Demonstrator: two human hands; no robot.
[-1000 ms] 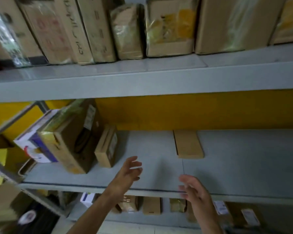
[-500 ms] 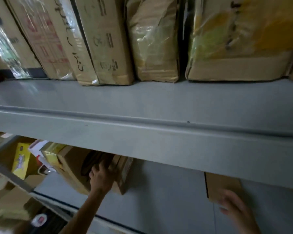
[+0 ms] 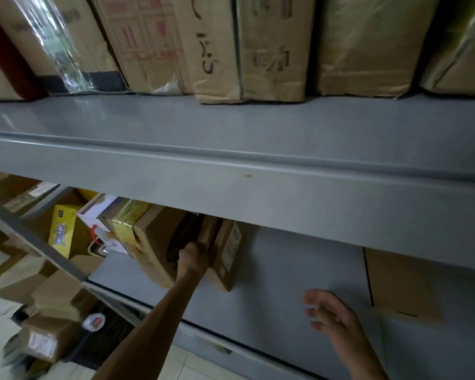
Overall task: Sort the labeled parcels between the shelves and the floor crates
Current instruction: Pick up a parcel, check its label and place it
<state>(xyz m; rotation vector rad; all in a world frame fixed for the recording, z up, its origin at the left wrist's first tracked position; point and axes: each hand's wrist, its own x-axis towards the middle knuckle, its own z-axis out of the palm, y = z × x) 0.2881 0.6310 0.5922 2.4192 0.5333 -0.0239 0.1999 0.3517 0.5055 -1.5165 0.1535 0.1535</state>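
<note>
On the lower grey shelf (image 3: 280, 283) my left hand (image 3: 193, 256) grips the small labeled cardboard parcel (image 3: 225, 259), which stands on edge with its white label facing right. That parcel leans against a bigger tilted brown box (image 3: 154, 248) wrapped partly in yellow tape. My right hand (image 3: 332, 314) hovers above the shelf with its fingers spread and holds nothing. A flat brown parcel (image 3: 398, 283) lies on the shelf to the right of that hand.
The upper grey shelf (image 3: 231, 149) juts out overhead and carries several tall cardboard boxes (image 3: 272, 50) standing side by side. A white and purple box (image 3: 99, 215) and a yellow box (image 3: 62, 231) sit at the left. Loose cartons (image 3: 47, 341) lie on the floor below.
My left hand has reached in and closed round the small labeled parcel. My right hand drew back from the flat parcel. The camera moved closer under the upper shelf.
</note>
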